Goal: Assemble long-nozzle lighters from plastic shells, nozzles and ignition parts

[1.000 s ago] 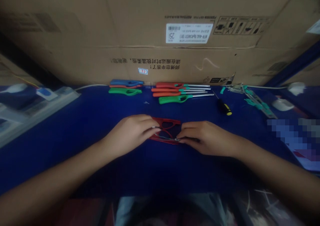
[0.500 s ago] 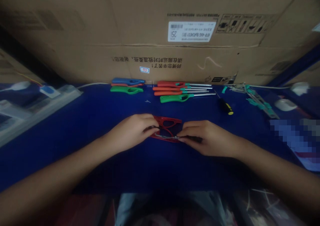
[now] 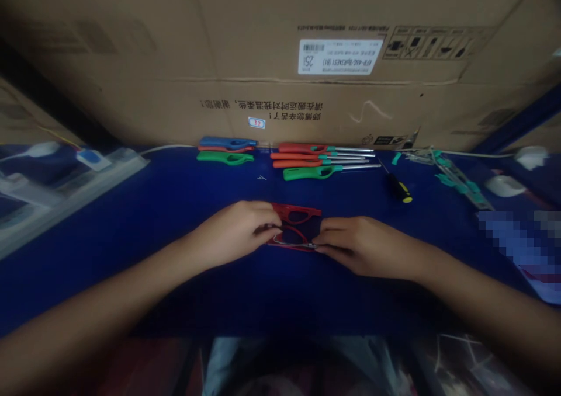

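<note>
A red plastic lighter handle shell (image 3: 296, 215) lies flat on the blue table (image 3: 153, 209), between my two hands. My left hand (image 3: 236, 229) is curled on its left end, fingertips pinched at a thin metal wire or tube (image 3: 293, 245) that runs along the shell's near edge. My right hand (image 3: 359, 244) is closed on the shell's right end and pinches the other end of that metal piece. Both wrists rest on the table.
At the back, against a big cardboard box (image 3: 280, 57), lie blue, orange and green handle shells (image 3: 225, 150) and several assembled long-nozzle lighters (image 3: 322, 161). A yellow-tipped screwdriver (image 3: 398, 188) and teal parts (image 3: 456, 180) lie to the right, a grey tray (image 3: 65, 180) to the left.
Both hands stay on the red shell; the fingers have shifted only slightly along the metal piece. The view has drifted a little down and left.
</note>
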A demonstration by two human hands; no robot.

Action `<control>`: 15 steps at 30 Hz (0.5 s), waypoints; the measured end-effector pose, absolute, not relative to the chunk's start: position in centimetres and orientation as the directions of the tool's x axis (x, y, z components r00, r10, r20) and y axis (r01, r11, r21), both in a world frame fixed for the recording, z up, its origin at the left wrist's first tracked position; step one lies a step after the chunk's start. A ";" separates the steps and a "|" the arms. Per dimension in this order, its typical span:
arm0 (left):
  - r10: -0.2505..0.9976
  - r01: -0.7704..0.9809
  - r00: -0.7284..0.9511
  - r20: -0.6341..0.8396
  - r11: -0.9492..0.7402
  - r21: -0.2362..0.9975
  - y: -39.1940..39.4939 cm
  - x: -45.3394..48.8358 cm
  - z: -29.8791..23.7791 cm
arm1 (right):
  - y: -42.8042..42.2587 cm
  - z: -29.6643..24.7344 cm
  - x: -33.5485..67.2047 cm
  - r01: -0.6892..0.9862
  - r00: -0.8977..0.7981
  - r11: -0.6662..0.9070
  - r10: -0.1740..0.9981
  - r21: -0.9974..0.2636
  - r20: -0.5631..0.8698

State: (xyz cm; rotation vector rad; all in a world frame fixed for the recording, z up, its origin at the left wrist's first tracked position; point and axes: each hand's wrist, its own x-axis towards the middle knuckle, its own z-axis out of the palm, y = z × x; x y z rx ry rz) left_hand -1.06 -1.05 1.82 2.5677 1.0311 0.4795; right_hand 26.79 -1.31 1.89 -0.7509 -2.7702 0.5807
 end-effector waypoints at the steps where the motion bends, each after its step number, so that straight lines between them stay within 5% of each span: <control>1: 0.705 0.588 0.684 0.190 -0.686 0.429 -1.1 -1.0 1.8 | -1.4 2.0 26.8 0.445 -0.855 0.811 0.512 -0.380 0.090; 10: 0.706 0.554 0.663 0.249 -0.686 0.472 -1.2 -0.5 1.2 | -2.0 2.5 26.5 0.373 -0.926 0.928 0.372 0.003 0.068; 15: 0.722 0.554 0.635 0.276 -0.674 0.488 -1.2 -0.1 0.9 | -2.0 2.8 26.5 0.418 -0.907 0.904 0.420 0.087 -0.008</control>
